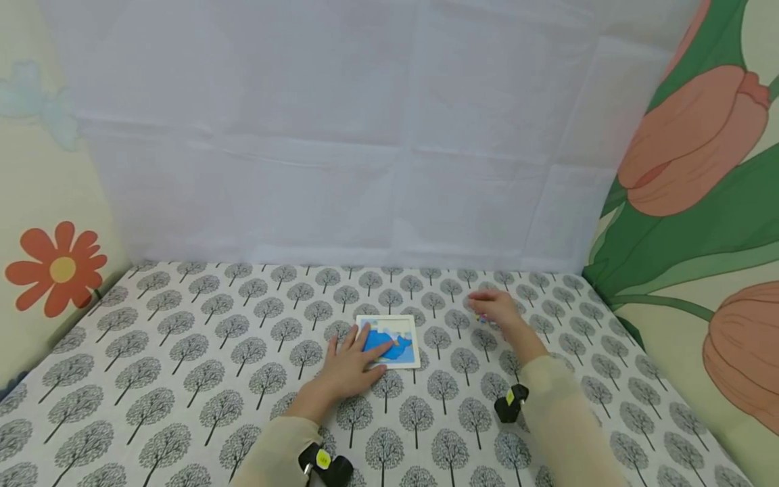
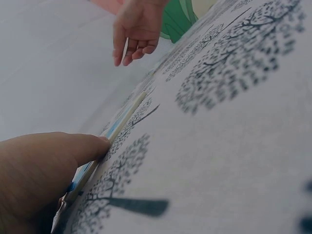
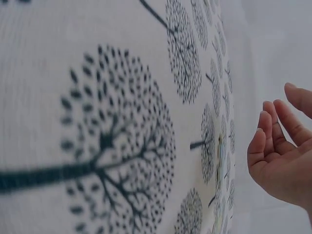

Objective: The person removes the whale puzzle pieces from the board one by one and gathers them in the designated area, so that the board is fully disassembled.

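A flat picture board (image 1: 402, 365) with a white frame and a blue whale (image 1: 397, 350) lies on the tree-print cloth. My left hand (image 1: 349, 370) rests on its left part with fingers spread, covering some of the picture; in the left wrist view the thumb (image 2: 87, 147) touches the board's edge. To the right of the board, my right hand (image 1: 496, 308) is raised over the cloth with loosely bent fingers. Small colourful bits (image 1: 483, 318) show just below that hand, mostly hidden. In the right wrist view nothing shows between the fingers of the right hand (image 3: 285, 151).
Cloth printed with grey trees (image 1: 164, 443) covers the table. A white sheet (image 1: 341, 135) hangs behind it. Walls with painted flowers, an orange one (image 1: 55, 270) at left and tulips (image 1: 694, 142) at right, close in the sides. Black wrist cameras (image 1: 325, 467) sit at the sleeves.
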Tool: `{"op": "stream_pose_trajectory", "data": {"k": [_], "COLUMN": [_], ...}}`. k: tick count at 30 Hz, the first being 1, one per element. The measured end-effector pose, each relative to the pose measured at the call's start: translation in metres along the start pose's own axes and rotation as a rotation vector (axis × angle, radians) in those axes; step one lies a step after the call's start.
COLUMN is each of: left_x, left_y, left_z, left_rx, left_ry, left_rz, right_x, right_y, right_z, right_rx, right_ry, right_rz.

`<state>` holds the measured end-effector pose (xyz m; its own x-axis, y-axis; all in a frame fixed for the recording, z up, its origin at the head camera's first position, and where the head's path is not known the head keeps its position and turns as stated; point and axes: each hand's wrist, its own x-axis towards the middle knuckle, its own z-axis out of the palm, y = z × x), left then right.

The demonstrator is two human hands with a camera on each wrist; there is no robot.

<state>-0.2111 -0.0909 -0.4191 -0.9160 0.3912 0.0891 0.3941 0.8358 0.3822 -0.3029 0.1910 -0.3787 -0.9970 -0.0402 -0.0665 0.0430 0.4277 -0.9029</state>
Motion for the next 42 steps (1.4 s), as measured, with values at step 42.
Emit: {"op": "stream_pose_trajectory", "data": {"k": [42], "left_x": [0.0], "left_y": [0.0], "left_z": [-0.002], "left_rx": [0.002], "left_ry": [-0.001], "left_rz": [0.003], "right_x": [-0.028], "right_y": [-0.01], "right_z": [0.08], "right_rx": [-0.006], "right_ry": [-0.231], "right_rz": [-0.178]}}
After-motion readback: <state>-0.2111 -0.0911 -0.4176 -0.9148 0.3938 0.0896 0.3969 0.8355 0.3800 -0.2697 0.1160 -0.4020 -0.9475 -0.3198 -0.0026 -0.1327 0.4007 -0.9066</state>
